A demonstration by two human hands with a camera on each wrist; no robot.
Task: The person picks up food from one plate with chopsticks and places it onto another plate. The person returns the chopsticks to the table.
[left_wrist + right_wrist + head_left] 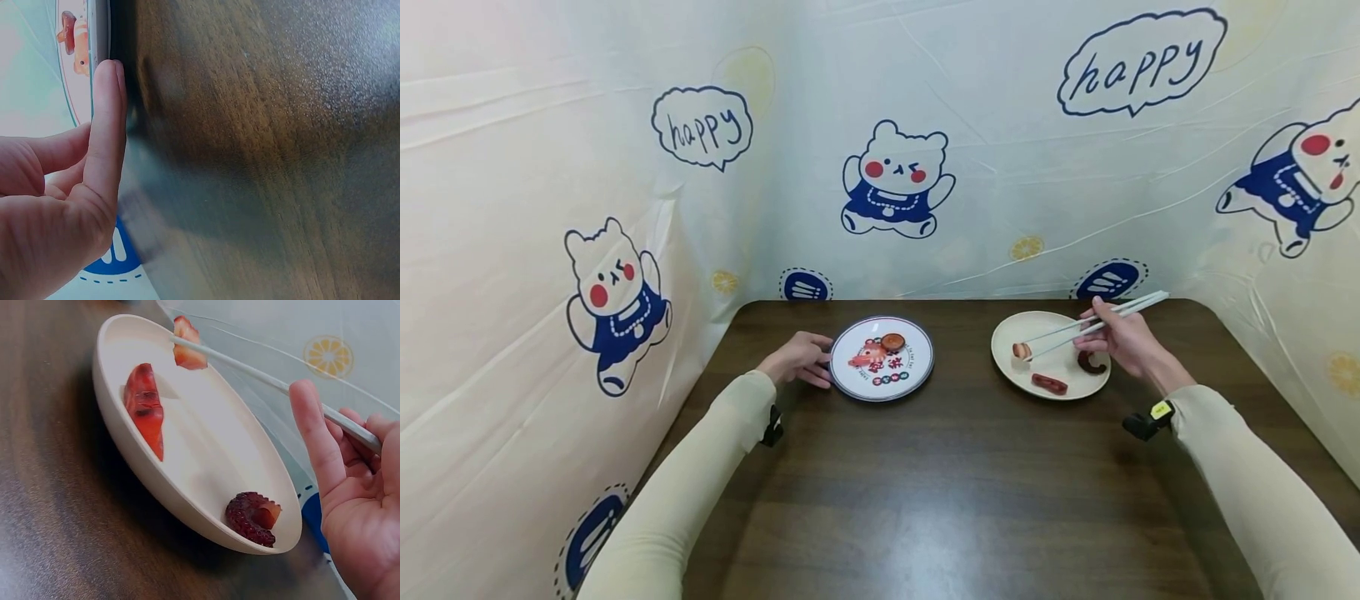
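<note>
The dark wood-grain tabletop (910, 467) up front was kinda shiny where the light hit it, and two plain cream sleeves (673, 500) stretched across it. Past that sat a round, glossy white plate (847, 346) with a blue-edged rim, a busy print and a brown disc-shaped bit (892, 342) on it. The left grip (801, 358) just touched its rim, fingers loose, not clutching anything. Over on the right was a plain off-white plate (1026, 327), matte-looking, holding a shiny reddish strip (147, 409) and a dark, ridged curl (244, 519). The right grip (1120, 335) was closed around a pair of slim, pale chopsticks (1150, 300), and their tips had a stripy red-and-white chunk (189, 349) pinched over that plate. So the chunk was out to the left of the right grip, well apart from the fingers, while the curl was near that hand. Behind everything hung a creased, pale sheet (790, 200) with cartoon bears and "happy" bubbles on it.
</note>
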